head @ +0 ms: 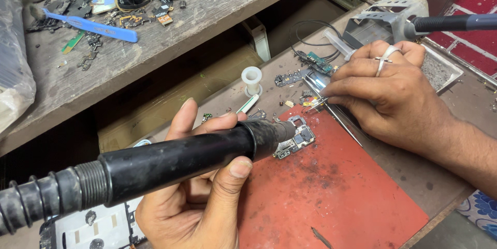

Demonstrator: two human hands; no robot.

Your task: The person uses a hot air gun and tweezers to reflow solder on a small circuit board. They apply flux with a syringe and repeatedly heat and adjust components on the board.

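Observation:
My left hand (199, 192) grips a thick black hot-air wand (176, 158) with a ribbed hose. Its nozzle points at a small circuit board (296, 140) lying on the top edge of a red work mat (331, 192). My right hand (385, 88), with a ring on one finger, pinches metal tweezers (317, 96). Their tips hold or touch a tiny component just above the board, at the mat's corner.
An upper wooden shelf (155, 47) carries a blue plastic tool (93, 25), cables and board scraps. A white spool (251, 79), a green board (318, 62), a metal stand (388, 18) and a black-handled tool (455, 22) sit behind the mat. A white phone frame (93, 225) lies bottom left.

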